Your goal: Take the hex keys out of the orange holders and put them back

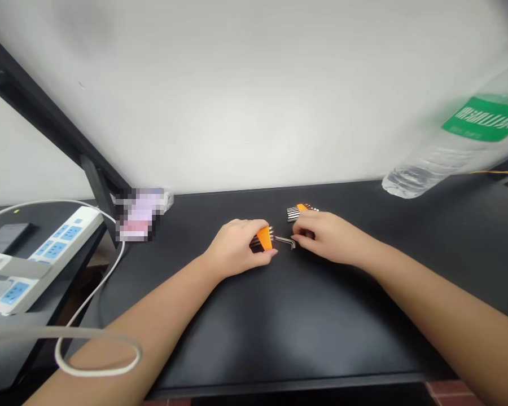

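Note:
My left hand (239, 247) is wrapped round an orange hex key holder (265, 238), thumb and fingers on either side of it. Metal hex keys (284, 241) stick out of its right side, their bent short ends pointing towards my right hand (324, 234). The right fingers are curled in a pinch right at those bent ends and appear to touch one; the fingertips partly hide the contact. Just behind the right hand lies a second orange holder (301, 207) with several hex keys (293, 213) in it, partly covered by the fingers.
Both hands work over a black table (258, 332) against a white wall (245, 113). A large water bottle (444, 146) stands at the right. To the left are a blurred-out package (139, 217), a power strip (53, 248), a phone (8, 239) and a looped white cable (97, 372) crossing my left forearm.

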Tool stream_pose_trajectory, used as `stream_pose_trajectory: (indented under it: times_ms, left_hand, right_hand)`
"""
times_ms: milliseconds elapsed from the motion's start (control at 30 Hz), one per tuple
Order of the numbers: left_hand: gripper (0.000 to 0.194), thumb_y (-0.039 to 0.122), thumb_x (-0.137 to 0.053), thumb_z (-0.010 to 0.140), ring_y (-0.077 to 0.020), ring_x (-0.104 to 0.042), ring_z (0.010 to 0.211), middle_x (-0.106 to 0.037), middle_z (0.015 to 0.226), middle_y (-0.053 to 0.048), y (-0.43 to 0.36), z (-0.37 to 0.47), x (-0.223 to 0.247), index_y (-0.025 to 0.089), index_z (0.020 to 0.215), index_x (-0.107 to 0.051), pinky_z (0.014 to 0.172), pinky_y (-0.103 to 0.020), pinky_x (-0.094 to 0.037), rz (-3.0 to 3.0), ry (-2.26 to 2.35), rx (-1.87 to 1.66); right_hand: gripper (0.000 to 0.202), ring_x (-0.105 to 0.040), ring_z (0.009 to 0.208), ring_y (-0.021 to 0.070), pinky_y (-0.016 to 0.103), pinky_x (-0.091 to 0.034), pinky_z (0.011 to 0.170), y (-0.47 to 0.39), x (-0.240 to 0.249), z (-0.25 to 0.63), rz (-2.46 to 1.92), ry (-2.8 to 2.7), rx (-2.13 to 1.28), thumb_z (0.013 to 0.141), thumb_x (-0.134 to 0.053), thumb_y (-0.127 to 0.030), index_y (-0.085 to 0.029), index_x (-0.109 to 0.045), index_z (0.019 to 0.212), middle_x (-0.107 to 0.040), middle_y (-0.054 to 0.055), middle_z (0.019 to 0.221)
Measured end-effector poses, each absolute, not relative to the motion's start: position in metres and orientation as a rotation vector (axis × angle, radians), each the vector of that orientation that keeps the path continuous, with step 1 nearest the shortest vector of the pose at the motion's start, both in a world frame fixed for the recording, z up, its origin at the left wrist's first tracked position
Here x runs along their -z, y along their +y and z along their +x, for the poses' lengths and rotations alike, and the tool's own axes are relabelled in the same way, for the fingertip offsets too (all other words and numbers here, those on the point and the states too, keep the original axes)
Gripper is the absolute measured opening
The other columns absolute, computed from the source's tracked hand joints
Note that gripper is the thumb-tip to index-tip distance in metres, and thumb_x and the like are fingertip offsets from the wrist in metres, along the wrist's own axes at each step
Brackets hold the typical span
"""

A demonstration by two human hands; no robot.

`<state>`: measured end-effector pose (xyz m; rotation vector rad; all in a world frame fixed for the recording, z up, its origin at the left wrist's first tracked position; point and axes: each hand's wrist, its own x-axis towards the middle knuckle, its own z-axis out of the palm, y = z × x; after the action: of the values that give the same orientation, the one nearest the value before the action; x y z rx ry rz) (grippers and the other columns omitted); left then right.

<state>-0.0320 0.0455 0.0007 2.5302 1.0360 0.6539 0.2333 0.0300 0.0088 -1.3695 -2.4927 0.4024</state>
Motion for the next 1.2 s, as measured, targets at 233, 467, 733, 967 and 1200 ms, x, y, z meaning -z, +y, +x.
stream_pose_trajectory:
  times_ms: [233, 467, 733, 967, 1200]
  left_hand:
    - [0.041, 0.043, -0.075, 0.08, -0.0184, -0.066, 0.08, -0.071, 0.09, 0.002, 0.046, -0.032, -0.002, 0.024, 0.114, -0.062, 0.082, -0.034, -0.051, 2.517, 1.044, -0.635]
    - [0.042, 0.044, -0.075, 0.08, -0.0183, -0.067, 0.08, -0.072, 0.092, 0.001, 0.046, -0.033, -0.002, 0.023, 0.115, -0.062, 0.082, -0.034, -0.052, 2.517, 1.034, -0.646]
    - [0.043, 0.046, -0.074, 0.081, -0.019, -0.067, 0.08, -0.072, 0.091, 0.0, 0.047, -0.034, 0.001, 0.023, 0.115, -0.061, 0.083, -0.035, -0.052, 2.527, 1.026, -0.649]
    - [0.043, 0.045, -0.075, 0.08, -0.019, -0.068, 0.081, -0.072, 0.093, 0.0, 0.047, -0.033, 0.0, 0.023, 0.115, -0.062, 0.084, -0.035, -0.052, 2.525, 1.038, -0.663]
    - [0.042, 0.045, -0.075, 0.08, -0.0177, -0.066, 0.079, -0.071, 0.09, 0.001, 0.046, -0.034, 0.001, 0.023, 0.114, -0.062, 0.082, -0.033, -0.052, 2.47, 1.084, -0.726]
  right_hand:
    - [0.009, -0.061, 0.076, 0.0181, 0.032, -0.046, 0.071, 0.034, -0.004, 0.234, -1.427, -2.525, -0.504, 0.091, -0.06, -0.025, -0.023, -0.064, 0.083, -0.068, 0.002, 0.088]
    - [0.01, -0.062, 0.074, 0.0185, 0.032, -0.047, 0.069, 0.032, -0.006, 0.236, -1.477, -2.523, -0.481, 0.088, -0.059, -0.018, -0.022, -0.065, 0.082, -0.069, 0.003, 0.086]
    - [0.013, -0.062, 0.063, 0.0171, 0.028, -0.044, 0.057, 0.024, -0.015, 0.231, -1.566, -2.483, -0.587, 0.079, -0.06, -0.011, -0.022, -0.065, 0.075, -0.068, 0.001, 0.074]
    - [0.011, -0.06, 0.061, 0.016, 0.027, -0.043, 0.055, 0.028, -0.017, 0.234, -1.561, -2.419, -0.781, 0.079, -0.059, -0.014, -0.022, -0.062, 0.073, -0.066, 0.0, 0.07]
    - [0.008, -0.053, 0.063, 0.0136, 0.026, -0.044, 0.059, 0.018, -0.026, 0.22, -1.209, -2.396, -0.704, 0.086, -0.057, -0.015, -0.022, -0.056, 0.082, -0.06, -0.001, 0.073]
